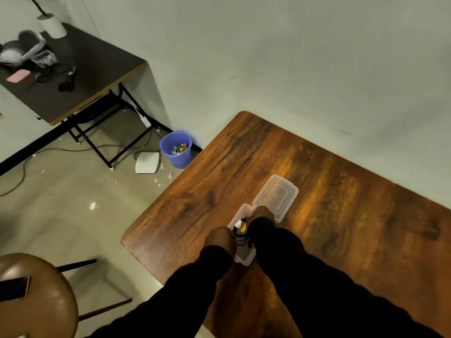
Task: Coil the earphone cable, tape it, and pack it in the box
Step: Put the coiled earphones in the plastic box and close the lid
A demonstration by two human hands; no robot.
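A clear plastic box (247, 259) stands on the wooden table (341, 203) near its left edge. Inside it I see a black coiled earphone cable (240, 236) with something yellow and white beside it. My left hand (220, 240) rests on the box's left side, fingers curled. My right hand (262, 217) reaches into the far end of the box, over the cable. The fingertips of both hands are hidden, so what each grips is unclear. The clear lid (275, 197) lies flat on the table just beyond the box.
A blue bin (176, 149) stands on the floor by the table's far left corner. A brown stool (36, 301) with a phone on it is at lower left. A dark side table (73, 76) with clutter stands at the back left.
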